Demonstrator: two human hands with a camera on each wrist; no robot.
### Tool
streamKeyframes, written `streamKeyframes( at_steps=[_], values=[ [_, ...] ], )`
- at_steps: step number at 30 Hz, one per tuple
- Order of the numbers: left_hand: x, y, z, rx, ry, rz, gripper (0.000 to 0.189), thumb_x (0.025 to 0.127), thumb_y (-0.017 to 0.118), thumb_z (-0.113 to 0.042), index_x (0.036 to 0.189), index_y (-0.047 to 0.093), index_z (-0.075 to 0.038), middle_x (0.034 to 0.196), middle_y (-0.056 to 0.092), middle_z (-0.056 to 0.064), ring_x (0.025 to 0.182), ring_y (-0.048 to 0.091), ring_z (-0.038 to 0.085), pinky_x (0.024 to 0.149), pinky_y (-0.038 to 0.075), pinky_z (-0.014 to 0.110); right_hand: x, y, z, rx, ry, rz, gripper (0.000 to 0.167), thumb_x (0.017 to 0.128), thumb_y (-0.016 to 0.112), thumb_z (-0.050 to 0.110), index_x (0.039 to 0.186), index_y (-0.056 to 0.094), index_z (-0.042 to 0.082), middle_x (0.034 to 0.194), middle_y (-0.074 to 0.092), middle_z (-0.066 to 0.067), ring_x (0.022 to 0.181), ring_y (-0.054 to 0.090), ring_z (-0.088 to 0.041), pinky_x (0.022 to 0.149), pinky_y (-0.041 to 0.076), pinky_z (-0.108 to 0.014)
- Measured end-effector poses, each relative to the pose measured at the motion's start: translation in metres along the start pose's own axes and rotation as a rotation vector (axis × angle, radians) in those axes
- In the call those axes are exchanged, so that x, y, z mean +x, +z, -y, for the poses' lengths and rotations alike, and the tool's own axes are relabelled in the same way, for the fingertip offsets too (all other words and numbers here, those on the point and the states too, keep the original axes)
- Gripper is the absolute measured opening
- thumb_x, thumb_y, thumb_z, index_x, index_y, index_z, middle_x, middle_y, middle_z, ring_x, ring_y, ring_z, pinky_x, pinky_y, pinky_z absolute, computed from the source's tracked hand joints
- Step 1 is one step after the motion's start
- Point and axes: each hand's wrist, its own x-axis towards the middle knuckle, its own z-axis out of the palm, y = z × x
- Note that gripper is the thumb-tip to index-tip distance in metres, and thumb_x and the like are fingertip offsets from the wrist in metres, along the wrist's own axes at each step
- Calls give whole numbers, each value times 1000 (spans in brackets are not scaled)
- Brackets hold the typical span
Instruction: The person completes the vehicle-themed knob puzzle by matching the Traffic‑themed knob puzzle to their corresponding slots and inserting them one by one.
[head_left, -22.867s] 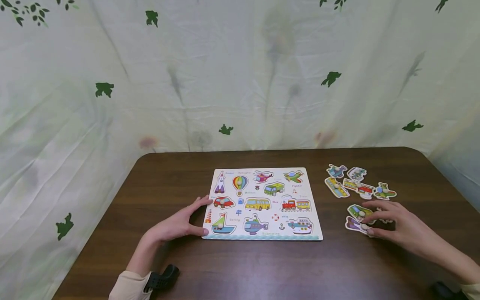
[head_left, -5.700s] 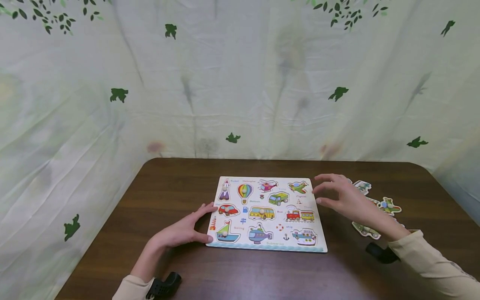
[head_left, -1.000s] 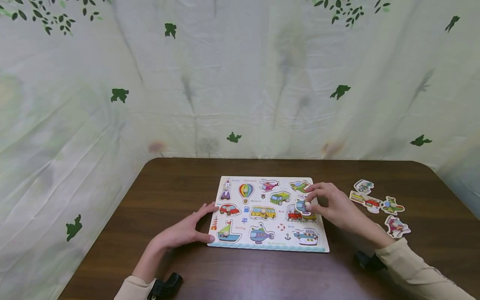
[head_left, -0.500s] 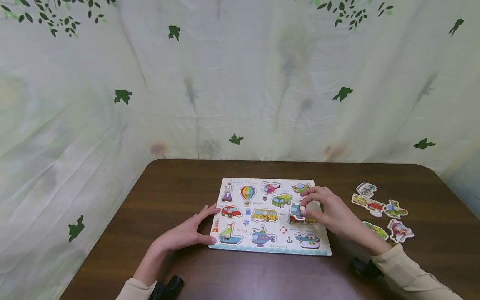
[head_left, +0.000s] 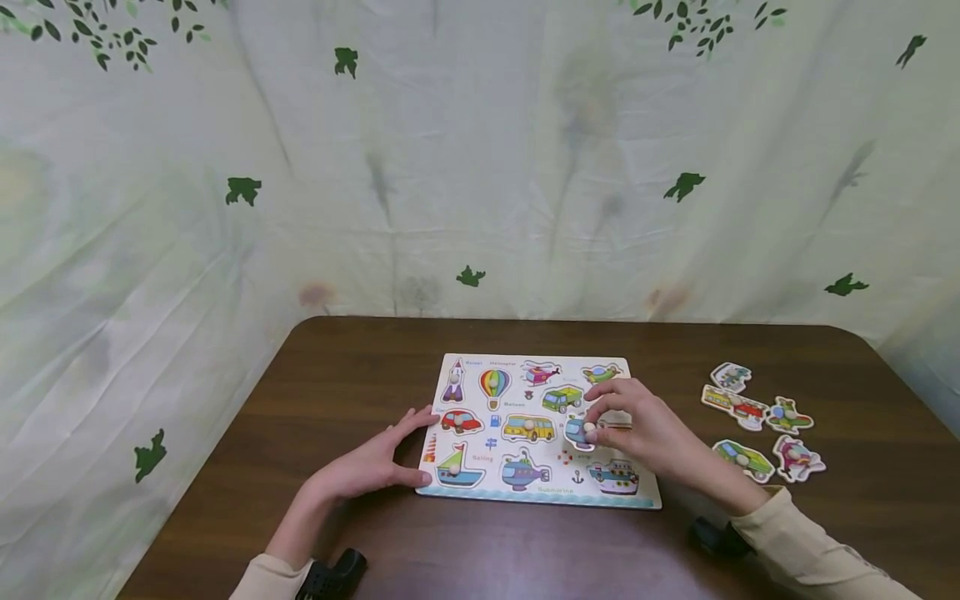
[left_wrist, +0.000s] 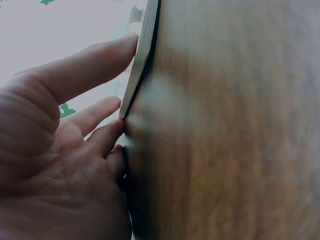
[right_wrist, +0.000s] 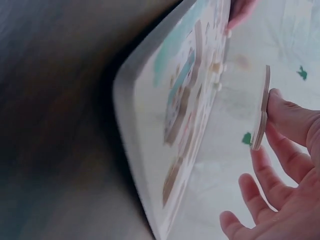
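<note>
A white puzzle board with printed vehicles lies on the table. Beside its left edge, my left hand rests with the thumb and fingertips touching the edge; the left wrist view shows the thumb against the board's side. Over the board's right half, my right hand pinches a blue submarine piece by its round knob. In the right wrist view this submarine piece is seen edge-on, held apart from the board. Knobbed pieces sit in the board, among them a balloon and a yellow bus.
Loose pieces lie right of the board: a ship-like piece, a train, a plane, a green truck and a pink helicopter. A pale leaf-printed curtain hangs behind the brown table.
My right hand has carried the submarine piece left and slightly toward me, from over the train picture. The green truck piece has come out from behind my arm. My left hand stays put.
</note>
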Motion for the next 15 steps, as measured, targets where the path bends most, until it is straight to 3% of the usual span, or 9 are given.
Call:
streamKeyframes(
  at_steps=[5, 15],
  values=[
    [0, 0, 0, -9, -4, -1, 80, 81, 80, -27, 150, 40, -19, 163, 12, 15, 149, 3, 35, 111, 13, 61, 0, 2, 6, 0, -35, -5, 23, 75, 86, 13, 82, 67, 25, 114, 63, -3, 112, 52, -19, 90, 43, -36],
    [0, 0, 1, -5, -3, -1, 80, 81, 80, -27, 150, 40, -18, 163, 11, 15, 149, 3, 35, 111, 14, 60, 3, 7, 19, 20, -32, 34, 23, 76, 86, 17, 82, 67, 29, 113, 61, 10, 114, 52, -15, 94, 41, -36]
  ],
)
